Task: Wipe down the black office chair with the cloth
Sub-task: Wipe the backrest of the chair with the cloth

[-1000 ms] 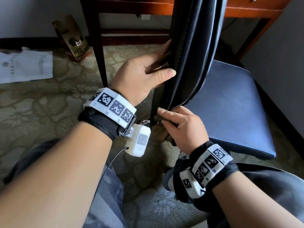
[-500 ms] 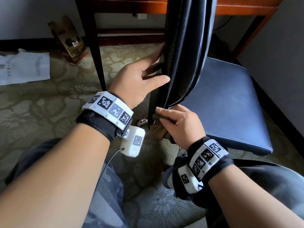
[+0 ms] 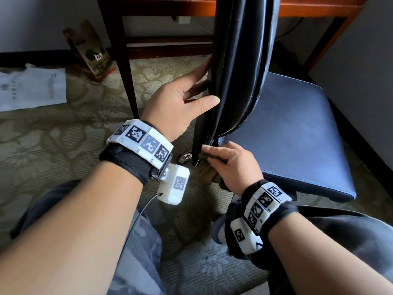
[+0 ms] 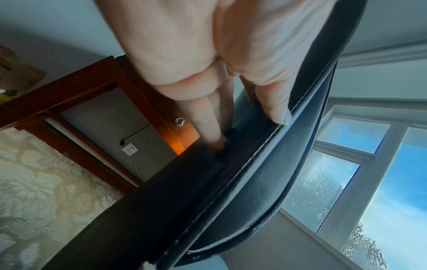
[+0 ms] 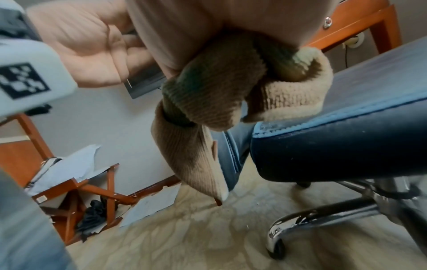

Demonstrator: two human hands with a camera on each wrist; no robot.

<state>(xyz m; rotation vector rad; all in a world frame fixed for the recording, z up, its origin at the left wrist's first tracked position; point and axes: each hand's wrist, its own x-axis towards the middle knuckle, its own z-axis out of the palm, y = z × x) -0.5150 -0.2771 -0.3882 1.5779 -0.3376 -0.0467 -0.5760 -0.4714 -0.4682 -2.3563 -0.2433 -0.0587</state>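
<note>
The black office chair's backrest rises edge-on in the middle of the head view, with its dark seat to the right. My left hand grips the backrest's left edge, thumb on the near face and fingers behind it; the left wrist view shows the fingers behind the backrest's stitched edge. Lower down, my right hand grips a bunched tan and green cloth and presses it against the backrest's bottom end. A loose tail of the cloth hangs below the hand.
A wooden desk stands right behind the chair, one leg left of my left hand. Papers and a small carton lie on the patterned carpet. The chair's chrome base and caster sit below the seat. My knees are at the bottom.
My right hand with the cloth has slid slightly down along the backrest's lower edge. The left hand keeps its hold on the backrest.
</note>
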